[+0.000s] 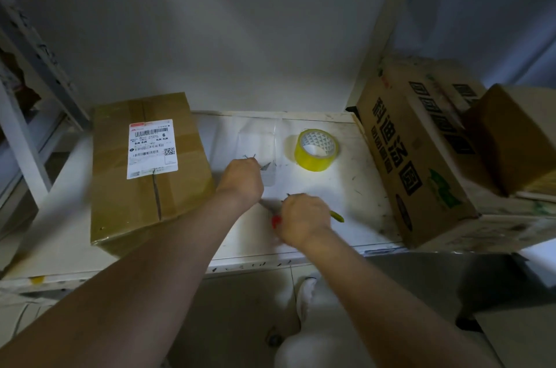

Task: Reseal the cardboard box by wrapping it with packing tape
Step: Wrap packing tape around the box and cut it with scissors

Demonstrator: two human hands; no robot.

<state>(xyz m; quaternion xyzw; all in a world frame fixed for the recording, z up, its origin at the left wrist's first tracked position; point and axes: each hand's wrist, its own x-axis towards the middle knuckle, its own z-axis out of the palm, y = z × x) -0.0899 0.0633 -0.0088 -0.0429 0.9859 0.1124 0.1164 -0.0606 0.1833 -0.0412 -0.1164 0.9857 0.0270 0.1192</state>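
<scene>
Your left hand (240, 176) pinches something small; your right hand (304, 218) grips a red-and-yellow tool (337, 216). Fetch the tape roll (316, 150) at the bench's far edge; the cardboard box (149, 169) waits at the left.

A white, paint-marked table (346, 187) is seen; on it are laid a taped cardboard box (147, 169), a yellow tape roll (316, 149), a clear tray (258, 154) and a printed carton (412, 157)

Both bare arms reach forward; left hand (242, 176) and right hand (304, 218) have fingers curled, each gripping something.
</scene>
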